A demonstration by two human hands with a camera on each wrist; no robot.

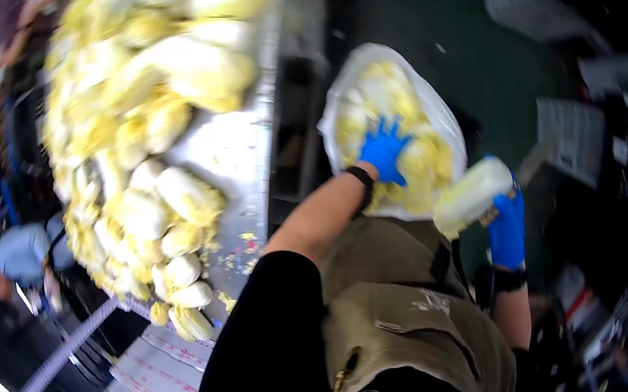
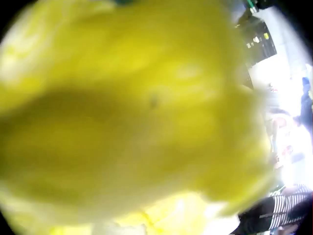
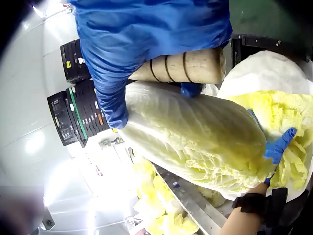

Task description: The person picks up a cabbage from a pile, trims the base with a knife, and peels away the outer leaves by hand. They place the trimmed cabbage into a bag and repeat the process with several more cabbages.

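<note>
My left hand (image 1: pixel 386 152), in a blue glove, lies with spread fingers on yellow cabbage leaves (image 1: pixel 426 168) inside a white-lined container (image 1: pixel 443 117). Loose leaves (image 2: pixel 146 107) fill most of the left wrist view, blurred. In my blue-gloved right hand (image 1: pixel 507 231) are a wooden handle (image 3: pixel 195 66) and a pale cabbage (image 1: pixel 478 190). Seen from the right wrist, the fingers curl round the handle while the thumb lies against the white end of the cabbage (image 3: pixel 190 132). A flat blade (image 1: pixel 537 156) extends beyond this hand.
Many cabbages (image 1: pixel 189 193) are heaped on a metal table (image 1: pixel 232 155) at the left. Grey crates (image 1: pixel 569 140) stand on the green floor to the right. White boxes with red print (image 1: pixel 148 388) are at the lower left, and another person (image 1: pixel 21 253) is at the far left.
</note>
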